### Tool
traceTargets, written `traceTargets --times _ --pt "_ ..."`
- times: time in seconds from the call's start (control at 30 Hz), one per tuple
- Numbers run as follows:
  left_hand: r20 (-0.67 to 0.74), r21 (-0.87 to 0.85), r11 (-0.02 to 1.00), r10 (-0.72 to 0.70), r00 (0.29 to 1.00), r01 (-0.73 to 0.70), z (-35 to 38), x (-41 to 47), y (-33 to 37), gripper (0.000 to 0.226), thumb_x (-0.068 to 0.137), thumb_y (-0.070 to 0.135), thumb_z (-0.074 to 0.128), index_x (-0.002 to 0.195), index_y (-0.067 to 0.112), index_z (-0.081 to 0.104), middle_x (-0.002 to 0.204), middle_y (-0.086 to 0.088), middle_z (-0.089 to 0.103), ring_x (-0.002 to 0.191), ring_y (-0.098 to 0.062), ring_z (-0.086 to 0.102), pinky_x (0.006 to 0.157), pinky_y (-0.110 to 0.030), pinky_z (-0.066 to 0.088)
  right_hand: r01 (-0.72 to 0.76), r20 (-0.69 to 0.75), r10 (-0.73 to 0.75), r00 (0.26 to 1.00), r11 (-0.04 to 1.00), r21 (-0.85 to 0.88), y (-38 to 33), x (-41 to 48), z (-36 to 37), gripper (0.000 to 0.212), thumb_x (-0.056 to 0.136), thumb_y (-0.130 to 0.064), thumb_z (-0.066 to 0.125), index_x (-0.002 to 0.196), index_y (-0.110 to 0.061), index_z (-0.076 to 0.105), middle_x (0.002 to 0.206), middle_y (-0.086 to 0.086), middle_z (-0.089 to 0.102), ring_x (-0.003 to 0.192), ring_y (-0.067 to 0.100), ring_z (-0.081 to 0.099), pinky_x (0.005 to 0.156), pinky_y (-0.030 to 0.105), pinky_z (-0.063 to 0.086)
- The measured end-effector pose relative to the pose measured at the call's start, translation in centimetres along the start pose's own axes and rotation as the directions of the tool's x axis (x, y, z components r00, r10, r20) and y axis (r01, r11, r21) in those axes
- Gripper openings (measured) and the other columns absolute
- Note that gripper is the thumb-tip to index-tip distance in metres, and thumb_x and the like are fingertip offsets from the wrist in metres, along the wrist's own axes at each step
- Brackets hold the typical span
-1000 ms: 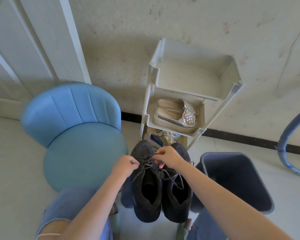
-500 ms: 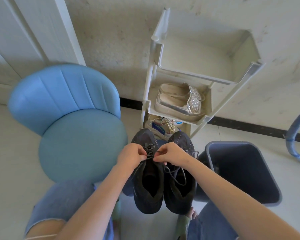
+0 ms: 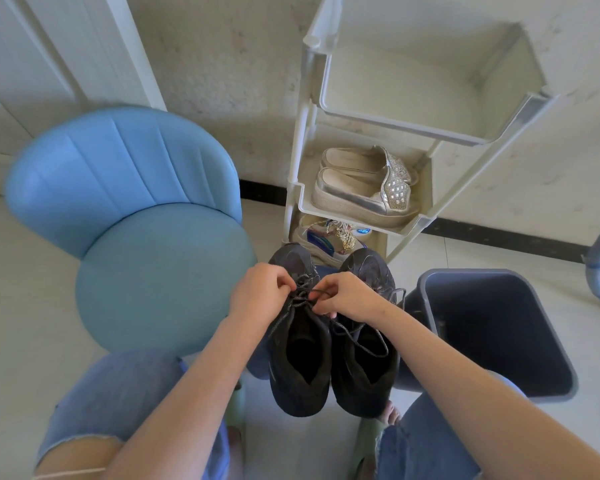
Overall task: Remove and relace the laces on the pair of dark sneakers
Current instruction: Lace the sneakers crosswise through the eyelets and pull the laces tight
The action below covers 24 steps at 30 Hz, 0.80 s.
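From where I stand, the pair of dark fabric sneakers (image 3: 300, 386) sits at lower centre, long axes running up the frame, and the left hand (image 3: 260, 292) and right hand (image 3: 352, 296) each pinch the thin dark cord lace (image 3: 303, 296) over the frame-left shoe's tongue, equally near.

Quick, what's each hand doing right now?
Left hand: pinches the lace on the left dark sneaker.
Right hand: pinches that sneaker's lace too.

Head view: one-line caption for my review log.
The left hand and right hand pinch the lace on the left sneaker, right sneaker beside it, between a blue chair and a grey bin.
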State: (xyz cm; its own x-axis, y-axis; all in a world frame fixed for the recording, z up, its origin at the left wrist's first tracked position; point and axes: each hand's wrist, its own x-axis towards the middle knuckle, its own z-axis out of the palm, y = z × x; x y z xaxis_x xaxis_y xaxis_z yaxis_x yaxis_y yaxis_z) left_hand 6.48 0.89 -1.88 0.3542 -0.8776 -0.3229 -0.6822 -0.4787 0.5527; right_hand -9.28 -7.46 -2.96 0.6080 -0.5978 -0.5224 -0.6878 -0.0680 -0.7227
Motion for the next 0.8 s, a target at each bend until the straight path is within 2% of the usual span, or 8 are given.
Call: traceTargets --times 0.1,0.23,0.3,0.4,0.53,0.6,0.7,0.8 --pt "0.132 0.036 0.999 0.033 0.991 -0.038 0.1 -0.1 0.2 0.016 0.087 0.02 0.062 0.093 0.03 0.074 0.103 0.007 0.07 0.096 -0.014 0.062 0.082 -0.028 0.049 0.005 0.005 -0.005 1.0 1.0 0.002 -0.1 0.1 -0.1 0.017 0.079 -0.002 0.069 0.096 -0.003 0.071 0.072 0.008 0.066 0.055 0.01 0.053 0.066 0.018 0.047" --pt "0.205 0.12 0.991 0.028 0.978 -0.054 0.9 0.1 0.2 0.025 0.085 0.028 0.066 0.109 0.027 0.072 0.114 0.001 0.067 0.103 -0.017 0.06 0.091 -0.034 0.049 0.014 0.015 -0.014 1.0 1.0 -0.012 -0.1 0.3 -0.3 0.016 0.079 -0.006 0.069 0.094 -0.01 0.074 0.086 0.023 0.07 0.058 0.012 0.053 0.072 0.025 0.047" --pt "0.231 0.114 0.992 0.02 0.973 -0.048 1.4 0.3 0.3 0.025 0.083 0.033 0.069 0.107 0.026 0.073 0.111 -0.002 0.066 0.101 -0.019 0.06 0.089 -0.035 0.05 0.006 0.027 -0.005 1.0 1.0 -0.018 -0.1 0.3 -0.4 0.016 0.083 -0.012 0.068 0.097 -0.012 0.074 0.078 0.018 0.069 0.059 0.011 0.053 0.07 0.023 0.045" --pt "0.214 0.02 1.0 -0.006 0.977 0.002 1.8 0.6 0.3 0.014 0.083 0.029 0.069 0.094 0.022 0.075 0.105 -0.006 0.066 0.095 -0.022 0.062 0.087 -0.036 0.05 0.01 0.058 -0.009 0.998 1.0 -0.023 -0.3 -0.1 -0.3 0.02 0.087 -0.025 0.067 0.1 -0.01 0.071 0.062 -0.003 0.06 0.055 0.006 0.052 0.063 0.015 0.043" --pt "0.138 -0.229 0.97 -0.053 0.989 0.084 2.6 0.5 -0.2 0.012 0.086 0.02 0.066 0.077 0.024 0.074 0.094 -0.002 0.071 0.091 -0.019 0.062 0.084 -0.034 0.049 0.024 0.086 -0.024 0.996 1.0 -0.002 -0.2 -0.1 -0.1 0.023 0.082 -0.017 0.073 0.101 -0.007 0.066 0.068 -0.005 0.06 0.052 0.006 0.05 0.063 0.022 0.045" --pt "0.146 -0.409 0.899 -0.107 0.983 0.159 2.7 0.1 -0.3 0.015 0.09 0.015 0.062 0.082 0.02 0.073 0.08 -0.002 0.068 0.08 -0.018 0.06 0.07 -0.024 0.048 0.006 0.104 -0.006 0.995 1.0 0.001 -0.1 -0.1 -0.2 0.021 0.083 -0.013 0.07 0.102 -0.007 0.063 0.071 -0.003 0.059 0.051 0.006 0.049 0.062 0.021 0.044" --pt "0.298 -0.623 0.667 -0.28 0.912 0.408 2.2 -0.2 -0.4 0.016 0.096 0.013 0.052 0.095 0.013 0.069 0.056 -0.001 0.039 0.048 -0.01 0.03 0.035 -0.011 0.024 0.002 0.131 -0.002 0.991 1.0 0.0 0.0 -0.2 -0.5 0.018 0.086 -0.012 0.066 0.102 -0.013 0.059 0.074 -0.004 0.058 0.05 0.005 0.05 0.052 0.013 0.042" --pt "0.411 -0.639 0.571 -0.313 0.856 0.515 2.3 0.3 -0.9 0.019 0.098 0.013 0.049 0.103 0.009 0.067 0.061 -0.002 0.035 0.05 -0.008 0.023 0.031 -0.012 0.017 0.009 0.125 -0.009 0.992 1.0 0.0 0.1 -0.3 -0.5 0.018 0.086 -0.011 0.066 0.102 -0.012 0.06 0.073 -0.003 0.057 0.05 0.006 0.05 0.053 0.012 0.042"
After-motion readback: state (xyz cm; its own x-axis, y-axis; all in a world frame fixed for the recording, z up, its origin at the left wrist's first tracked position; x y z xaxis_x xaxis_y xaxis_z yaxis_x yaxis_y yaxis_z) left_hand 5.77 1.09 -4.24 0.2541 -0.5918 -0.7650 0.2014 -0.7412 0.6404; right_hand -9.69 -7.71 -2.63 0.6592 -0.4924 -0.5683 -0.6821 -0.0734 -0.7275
